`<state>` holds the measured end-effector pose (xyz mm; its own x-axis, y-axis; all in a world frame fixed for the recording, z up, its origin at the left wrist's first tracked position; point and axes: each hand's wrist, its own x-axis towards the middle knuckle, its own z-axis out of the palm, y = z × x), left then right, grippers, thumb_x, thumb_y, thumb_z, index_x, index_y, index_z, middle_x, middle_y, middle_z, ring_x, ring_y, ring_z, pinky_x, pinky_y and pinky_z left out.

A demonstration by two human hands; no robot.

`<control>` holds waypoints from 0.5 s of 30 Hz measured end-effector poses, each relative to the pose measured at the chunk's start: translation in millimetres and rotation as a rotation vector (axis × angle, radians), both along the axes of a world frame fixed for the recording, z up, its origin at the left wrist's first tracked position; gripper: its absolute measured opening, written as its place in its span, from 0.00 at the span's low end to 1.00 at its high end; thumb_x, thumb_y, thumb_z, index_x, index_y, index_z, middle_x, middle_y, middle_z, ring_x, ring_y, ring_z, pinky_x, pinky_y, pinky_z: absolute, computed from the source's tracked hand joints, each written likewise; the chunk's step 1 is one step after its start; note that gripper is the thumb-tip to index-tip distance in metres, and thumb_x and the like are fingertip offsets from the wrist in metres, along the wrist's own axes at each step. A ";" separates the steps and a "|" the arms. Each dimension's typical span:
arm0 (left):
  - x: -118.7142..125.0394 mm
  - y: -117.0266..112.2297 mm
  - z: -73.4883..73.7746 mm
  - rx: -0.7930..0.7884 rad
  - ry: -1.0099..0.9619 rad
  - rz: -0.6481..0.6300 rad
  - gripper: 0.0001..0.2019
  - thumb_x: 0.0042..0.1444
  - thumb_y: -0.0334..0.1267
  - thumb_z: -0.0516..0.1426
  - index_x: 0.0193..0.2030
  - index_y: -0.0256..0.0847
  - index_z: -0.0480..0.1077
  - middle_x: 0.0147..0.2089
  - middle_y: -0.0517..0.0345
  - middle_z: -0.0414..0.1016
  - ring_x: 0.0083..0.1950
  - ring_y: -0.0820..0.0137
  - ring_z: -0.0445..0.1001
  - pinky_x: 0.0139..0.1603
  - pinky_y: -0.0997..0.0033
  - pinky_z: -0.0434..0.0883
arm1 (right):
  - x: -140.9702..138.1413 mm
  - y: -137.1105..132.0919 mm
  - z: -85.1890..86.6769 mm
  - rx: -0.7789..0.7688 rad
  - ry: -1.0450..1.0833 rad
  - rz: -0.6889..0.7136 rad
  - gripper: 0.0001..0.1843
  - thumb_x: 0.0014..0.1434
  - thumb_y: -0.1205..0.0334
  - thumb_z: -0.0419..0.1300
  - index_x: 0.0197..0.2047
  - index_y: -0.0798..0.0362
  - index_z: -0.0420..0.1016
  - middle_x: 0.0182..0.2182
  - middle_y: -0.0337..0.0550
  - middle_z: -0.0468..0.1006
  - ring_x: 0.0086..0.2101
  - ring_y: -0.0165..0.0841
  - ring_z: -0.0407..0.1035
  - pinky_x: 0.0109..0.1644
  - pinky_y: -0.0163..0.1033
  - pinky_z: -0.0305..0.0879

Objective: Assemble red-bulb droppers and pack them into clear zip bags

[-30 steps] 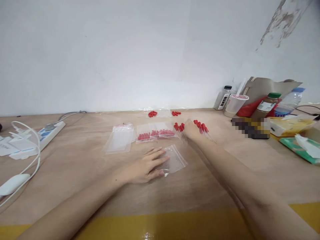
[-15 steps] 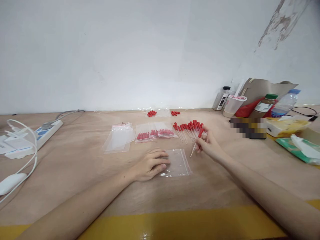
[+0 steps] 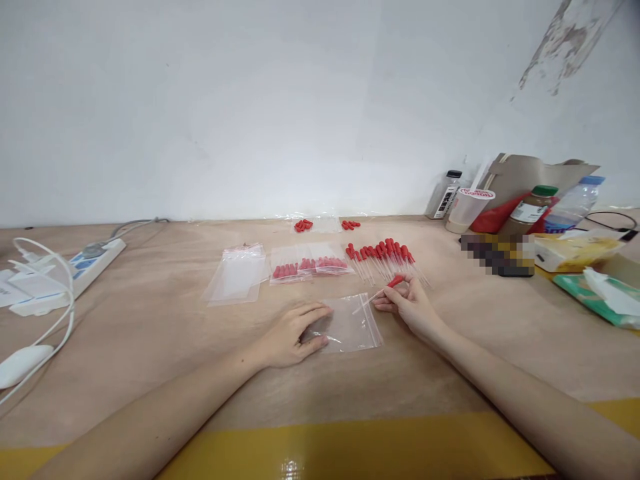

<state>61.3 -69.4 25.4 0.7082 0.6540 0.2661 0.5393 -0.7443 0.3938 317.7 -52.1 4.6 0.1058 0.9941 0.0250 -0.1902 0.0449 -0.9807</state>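
Bottles (image 3: 529, 213) stand far right on the desk (image 3: 150, 340), loose droppers (image 3: 387, 253) and filled bags (image 3: 313, 265) left of them. The right hand (image 3: 407, 303) pinches one red-bulbed dropper (image 3: 395, 281) over, perhaps inside, a clear bag (image 3: 350, 327); the left hand (image 3: 295, 333), spread, touches it.

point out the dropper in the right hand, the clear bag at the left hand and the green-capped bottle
Dropper (image 3: 395, 281): head view, on its red bulb.
Clear bag (image 3: 350, 325): head view, middle of its upper face.
Green-capped bottle (image 3: 530, 213): head view, on its pale label.
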 end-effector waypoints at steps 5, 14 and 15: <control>-0.5 0.3 -1.6 0.004 0.001 0.006 0.23 0.56 0.44 0.52 0.58 0.43 0.57 0.57 0.53 0.64 0.58 0.65 0.61 0.58 0.61 0.60 | 19.5 -4.5 6.7 -0.131 -0.122 0.306 0.17 0.46 0.57 0.64 0.33 0.53 0.61 0.26 0.39 0.73 0.27 0.28 0.70 0.34 0.35 0.68; 0.2 0.2 0.0 -0.006 0.013 -0.001 0.23 0.56 0.43 0.52 0.59 0.43 0.57 0.58 0.53 0.63 0.58 0.64 0.61 0.58 0.60 0.60 | 17.0 -7.4 12.5 0.295 -0.326 0.546 0.09 0.46 0.61 0.64 0.27 0.55 0.68 0.36 0.41 0.68 0.35 0.27 0.66 0.38 0.34 0.63; 0.2 0.1 0.1 -0.007 0.011 -0.003 0.23 0.56 0.43 0.52 0.59 0.43 0.57 0.57 0.53 0.63 0.58 0.64 0.61 0.58 0.60 0.59 | 13.9 -7.4 10.4 0.282 -0.283 0.582 0.10 0.46 0.61 0.64 0.27 0.55 0.67 0.36 0.41 0.68 0.34 0.26 0.66 0.37 0.34 0.63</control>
<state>61.5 -69.3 25.5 0.7130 0.6535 0.2542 0.5411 -0.7434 0.3931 331.6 -59.5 15.1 -0.4900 0.8386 0.2380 -0.0002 0.2729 -0.9620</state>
